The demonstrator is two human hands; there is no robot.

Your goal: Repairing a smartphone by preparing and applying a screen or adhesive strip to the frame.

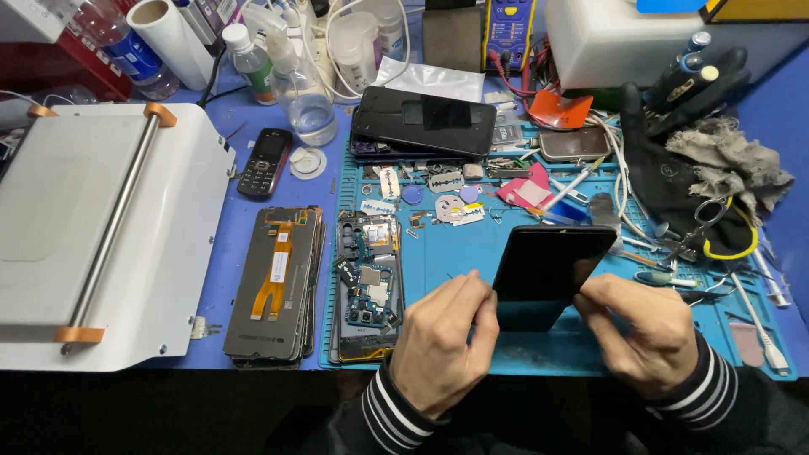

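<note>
Both hands hold a black, glossy rectangular phone back cover [549, 271] tilted above the blue silicone work mat [472, 253]. The left hand [440, 341] pinches its lower left edge with curled fingers; the right hand [645, 333] grips the lower right edge. Just left lies 1 opened phone with exposed circuit board [368, 282].

Black phone panel [549, 271], glossy, tilted upright above blue mat, apparently pinched at both lower corners.
</note>
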